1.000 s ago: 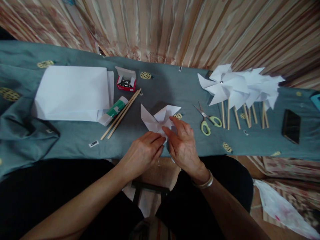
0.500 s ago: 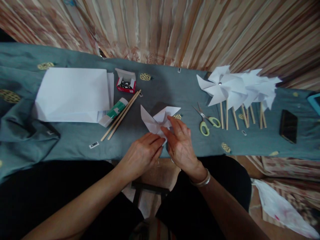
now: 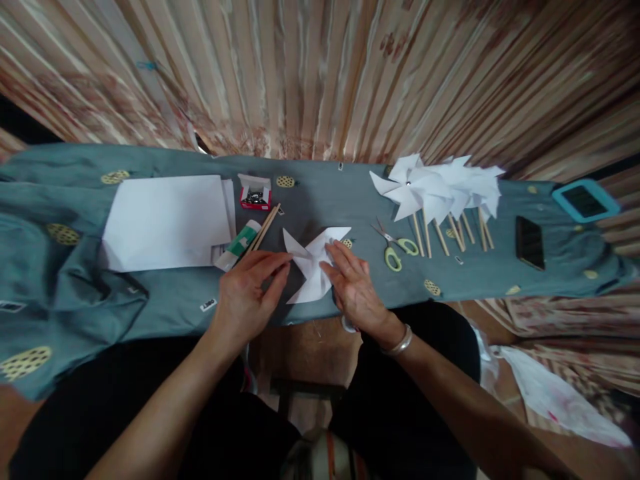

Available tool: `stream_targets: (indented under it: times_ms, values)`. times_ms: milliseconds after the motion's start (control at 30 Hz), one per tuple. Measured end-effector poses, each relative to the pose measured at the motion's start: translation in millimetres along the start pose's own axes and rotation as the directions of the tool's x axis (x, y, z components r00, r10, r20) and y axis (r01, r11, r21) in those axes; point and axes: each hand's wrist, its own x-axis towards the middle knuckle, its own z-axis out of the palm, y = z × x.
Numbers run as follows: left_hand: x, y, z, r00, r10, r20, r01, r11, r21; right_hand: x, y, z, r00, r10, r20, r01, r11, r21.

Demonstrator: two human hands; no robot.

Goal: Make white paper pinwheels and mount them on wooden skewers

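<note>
A white folded paper pinwheel (image 3: 311, 279) lies near the table's front edge, its pointed blades spread around the centre. My right hand (image 3: 353, 283) holds it at the right, thumb and fingers on the paper, partly covering that blade. At its left side is my left hand (image 3: 250, 287), thumb apart from the fingers, the fingertips close to a left blade; whether they touch it I cannot tell. Behind the left hand lie wooden sticks (image 3: 264, 229) and a green and white tube (image 3: 243, 243). Scissors with light green handles (image 3: 394, 248) rest to the right, blades parted.
A stack of white paper (image 3: 165, 223) lies at left, near a small open red and white box (image 3: 255, 193) of shiny metal pieces. Finished pinwheels on sticks (image 3: 435, 190) overlap at right, beside a dark phone (image 3: 530, 243) and a blue-framed device (image 3: 586, 201). A curtain hangs behind.
My left hand has drawn back leftward from the pinwheel's front, and its front blade now shows. My right hand stays on the paper. The whole view has shifted.
</note>
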Motion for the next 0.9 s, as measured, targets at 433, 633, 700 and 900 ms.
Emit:
stream_targets:
  times_ms: [433,633,700,900]
  values:
    - [3,12,-12,0.997,-0.027,-0.066,0.023,0.998,-0.06,3,4,-1,1.0,-0.017,0.013,0.018,1.0,-0.005]
    - [13,20,-13,0.997,-0.006,-0.079,0.002,0.999,-0.053,4,4,0,0.999,0.015,-0.031,-0.015,1.0,0.002]
    - [16,22,-14,0.996,-0.009,-0.087,0.005,0.999,-0.051,4,3,-1,0.998,0.041,-0.043,-0.04,0.999,0.031]
    - [22,21,-11,0.995,-0.044,-0.086,0.038,0.997,-0.063,4,3,4,0.985,0.138,-0.101,-0.12,0.979,0.167]
